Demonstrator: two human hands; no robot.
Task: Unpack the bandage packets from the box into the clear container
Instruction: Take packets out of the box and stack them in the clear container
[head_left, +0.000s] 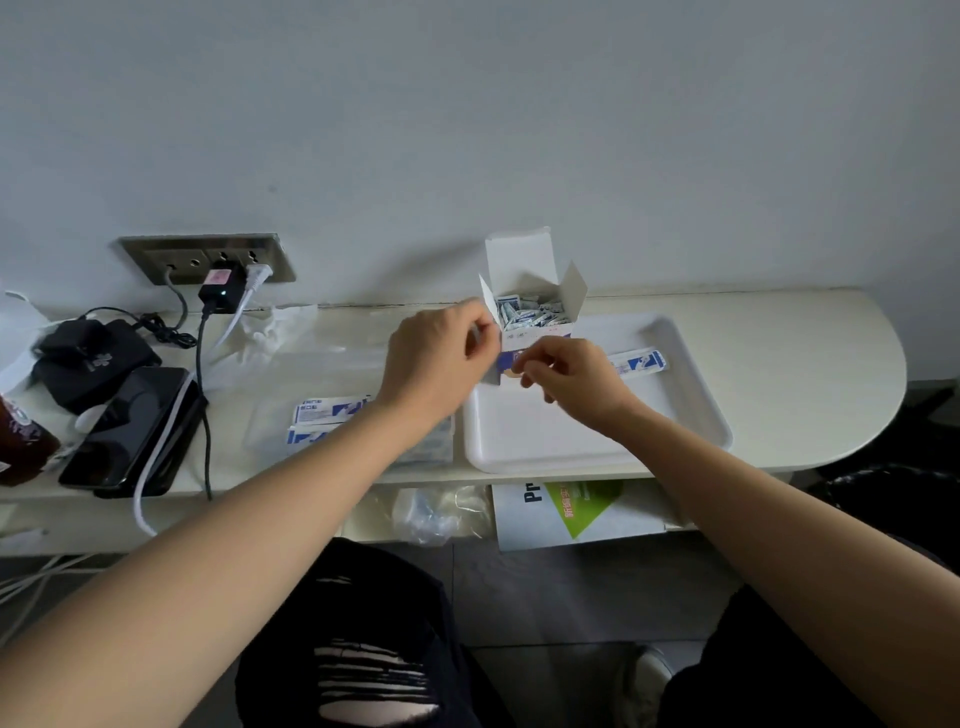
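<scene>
Table (779, 364): cream top, rounded at the right end, set against a pale wall
Tray (519, 447): white, rectangular, on the table right of centre
Booklet (524, 525): on the lower shelf under the tray; large dark "Pr" readable, green triangle with small Chinese characters, not legible
Clear container (260, 431): just left of the tray, partly hidden by the left forearm; holds flat blue-and-white packets in the container (327, 410), print too small to read
Black device (135, 431): flat, glossy, at the table's left end, a white cable (143, 493) across it
Left hand (436, 358): fingers curled, pinching the left flap of the box
Right hand (571, 379): fingers curled against the front of the box; cannot tell whether it grips the box or a packet
Box (524, 260): white card, blue print on the front, unreadable; upright on the far-left part of the tray, top flaps open
Black pouch (88, 358): behind the black device
Wall socket (208, 257): metal plate, black charger (221, 293) plugged in
Bandage packets (530, 314): filling the open box, on end
Single packet (639, 362): flat on the tray, just beyond the right hand
</scene>
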